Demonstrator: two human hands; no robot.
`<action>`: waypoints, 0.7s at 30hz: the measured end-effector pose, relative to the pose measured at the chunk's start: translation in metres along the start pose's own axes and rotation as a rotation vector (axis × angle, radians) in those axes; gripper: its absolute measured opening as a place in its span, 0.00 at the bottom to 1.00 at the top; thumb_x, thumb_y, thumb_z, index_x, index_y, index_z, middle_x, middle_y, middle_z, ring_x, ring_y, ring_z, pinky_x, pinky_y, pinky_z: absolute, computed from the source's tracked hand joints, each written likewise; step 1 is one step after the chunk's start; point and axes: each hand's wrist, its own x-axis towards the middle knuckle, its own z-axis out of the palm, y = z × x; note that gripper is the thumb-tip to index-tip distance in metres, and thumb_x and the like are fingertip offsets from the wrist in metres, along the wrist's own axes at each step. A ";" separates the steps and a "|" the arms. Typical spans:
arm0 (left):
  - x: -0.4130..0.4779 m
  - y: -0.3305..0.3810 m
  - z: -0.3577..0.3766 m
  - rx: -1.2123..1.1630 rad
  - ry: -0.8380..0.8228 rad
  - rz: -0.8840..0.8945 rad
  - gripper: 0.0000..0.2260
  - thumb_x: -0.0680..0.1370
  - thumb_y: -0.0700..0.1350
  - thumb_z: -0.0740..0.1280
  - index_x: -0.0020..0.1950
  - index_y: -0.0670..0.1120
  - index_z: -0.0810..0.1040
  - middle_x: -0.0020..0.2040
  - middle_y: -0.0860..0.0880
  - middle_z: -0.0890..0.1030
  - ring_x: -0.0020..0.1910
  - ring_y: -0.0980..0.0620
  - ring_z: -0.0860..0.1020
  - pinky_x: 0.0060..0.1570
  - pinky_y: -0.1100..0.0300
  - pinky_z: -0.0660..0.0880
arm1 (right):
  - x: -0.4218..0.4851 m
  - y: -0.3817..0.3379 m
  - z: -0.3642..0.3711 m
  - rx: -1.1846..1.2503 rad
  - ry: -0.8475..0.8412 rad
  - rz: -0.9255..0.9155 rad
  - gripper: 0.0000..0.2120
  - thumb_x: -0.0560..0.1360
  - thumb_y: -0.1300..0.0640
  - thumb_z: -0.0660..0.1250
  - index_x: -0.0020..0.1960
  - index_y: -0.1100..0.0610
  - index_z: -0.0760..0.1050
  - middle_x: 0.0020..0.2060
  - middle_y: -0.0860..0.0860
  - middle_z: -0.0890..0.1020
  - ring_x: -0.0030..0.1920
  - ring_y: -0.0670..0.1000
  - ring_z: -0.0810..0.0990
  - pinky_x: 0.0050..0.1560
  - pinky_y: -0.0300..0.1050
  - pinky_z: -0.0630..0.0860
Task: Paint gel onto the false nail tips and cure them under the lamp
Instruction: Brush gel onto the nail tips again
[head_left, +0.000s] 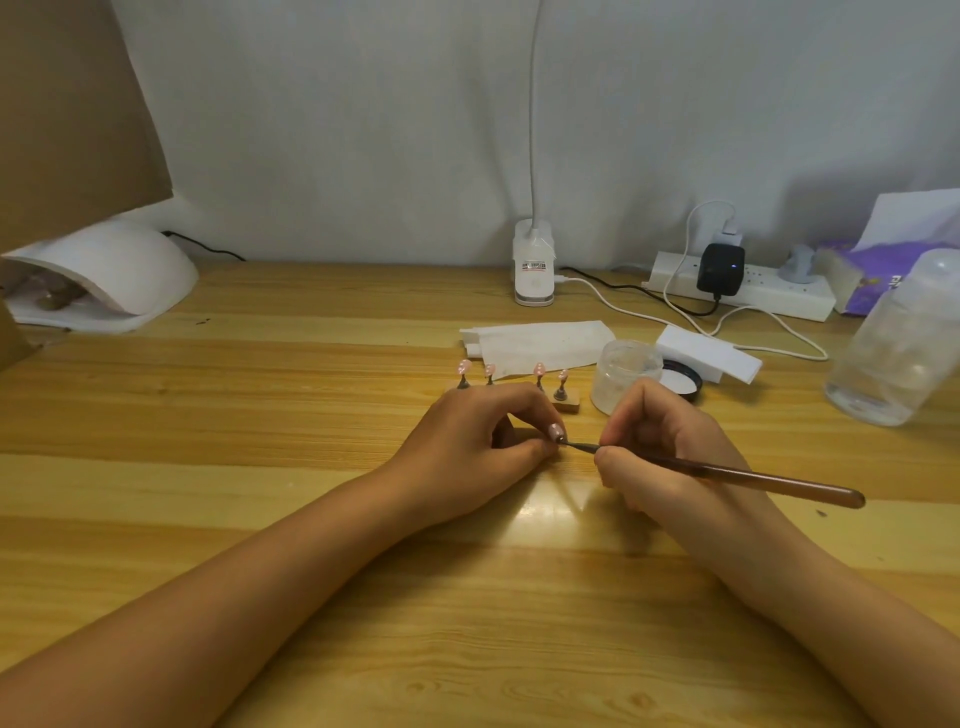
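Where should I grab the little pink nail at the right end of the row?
Pinch the dark stem below the pink nail, coming down from above. It stands upright with its neighbour close on the left and the jar on the right, so above looks freest. Don't touch the shiny top.

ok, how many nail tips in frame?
5. Four sit on stands in a row behind the left hand: first tip, second tip, third tip, fourth tip. The fifth tip is pinched in the left hand, brush touching it. More may hide behind that hand.
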 end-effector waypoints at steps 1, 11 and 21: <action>0.000 0.000 0.000 -0.004 0.000 0.002 0.05 0.76 0.41 0.72 0.48 0.50 0.83 0.38 0.62 0.80 0.31 0.58 0.74 0.33 0.68 0.66 | 0.000 0.000 -0.001 0.029 0.002 -0.003 0.06 0.71 0.65 0.70 0.42 0.56 0.74 0.32 0.49 0.80 0.30 0.42 0.76 0.29 0.34 0.73; 0.000 0.000 0.000 0.008 -0.003 0.008 0.04 0.76 0.42 0.72 0.48 0.50 0.82 0.34 0.69 0.77 0.29 0.60 0.71 0.32 0.70 0.63 | -0.001 -0.001 0.001 0.147 0.043 0.004 0.07 0.78 0.56 0.66 0.46 0.59 0.73 0.35 0.54 0.85 0.25 0.45 0.73 0.26 0.34 0.70; 0.000 0.001 0.000 -0.036 -0.005 -0.002 0.04 0.76 0.40 0.72 0.48 0.49 0.83 0.41 0.61 0.81 0.33 0.54 0.76 0.35 0.67 0.68 | 0.001 0.003 -0.001 0.109 0.087 0.031 0.05 0.78 0.58 0.66 0.44 0.57 0.73 0.33 0.54 0.83 0.25 0.46 0.74 0.26 0.35 0.71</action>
